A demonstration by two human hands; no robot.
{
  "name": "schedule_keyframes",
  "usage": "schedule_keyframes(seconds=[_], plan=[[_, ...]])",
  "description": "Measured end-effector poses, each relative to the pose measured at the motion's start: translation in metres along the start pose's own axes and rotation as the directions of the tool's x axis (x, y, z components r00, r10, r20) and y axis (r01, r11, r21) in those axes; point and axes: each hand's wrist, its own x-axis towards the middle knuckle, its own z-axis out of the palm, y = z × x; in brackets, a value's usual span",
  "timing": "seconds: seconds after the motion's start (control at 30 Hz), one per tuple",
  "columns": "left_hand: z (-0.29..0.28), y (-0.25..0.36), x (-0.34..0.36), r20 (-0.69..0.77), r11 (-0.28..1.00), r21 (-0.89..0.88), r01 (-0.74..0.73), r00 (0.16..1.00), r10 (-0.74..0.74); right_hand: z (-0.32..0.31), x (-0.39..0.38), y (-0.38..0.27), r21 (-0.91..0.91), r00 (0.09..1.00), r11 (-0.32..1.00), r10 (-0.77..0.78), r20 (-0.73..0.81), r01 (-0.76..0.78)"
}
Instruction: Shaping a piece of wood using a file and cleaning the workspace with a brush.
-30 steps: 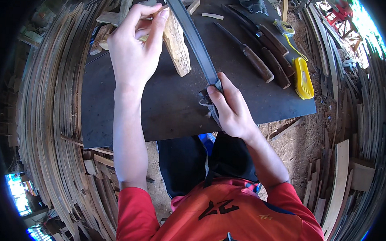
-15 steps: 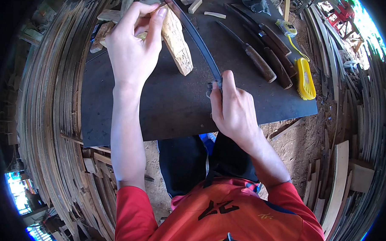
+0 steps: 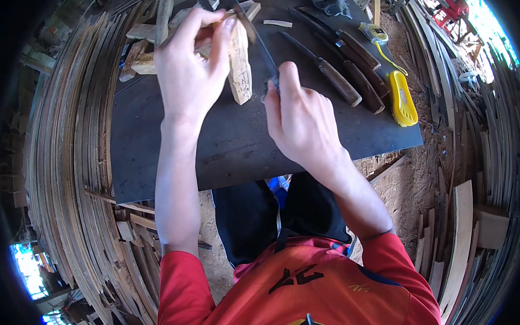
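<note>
My left hand [image 3: 192, 65] pinches the upper part of a pale, roughly carved wood block [image 3: 240, 73] between thumb and fingers. The block's pointed lower end angles toward me over the dark tabletop [image 3: 214, 161]. My right hand [image 3: 302, 109] is closed round the grip of a saw [image 3: 263, 48], which has a long, narrow dark metal bar running up and left across the block's upper end. Its far end leaves the top of the picture, and a brownish blur beside the bar hides the contact with the wood. My right fingers mostly hide the grip.
Several wooden-handled knives [image 3: 337, 79] lie right of my right hand. Beyond them are a yellow tape measure [image 3: 374, 33] and a yellow scrubbing brush [image 3: 402, 99]. Wood offcuts [image 3: 142, 63] lie at the left; stacked planks [image 3: 77, 144] flank the table.
My right hand and the saw have moved up and left, further along the wood. My left hand has shifted slightly right and down, and the block hangs more steeply.
</note>
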Motion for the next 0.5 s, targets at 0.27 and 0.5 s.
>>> schedule_keyframes(seconds=[0.27, 0.5], plan=[[0.0, 0.0, -0.002, -0.052, 1.0, 0.016, -0.005, 0.999, 0.006, 0.006, 0.03, -0.008, 0.062, 0.993, 0.994, -0.082, -0.086, 0.087], [-0.003, -0.002, -0.008, -0.069, 0.999, 0.041, 0.019, 0.997, -0.016, 0.001, -0.006, -0.003, 0.047, 1.0, 0.999, 0.016, 0.01, -0.016]])
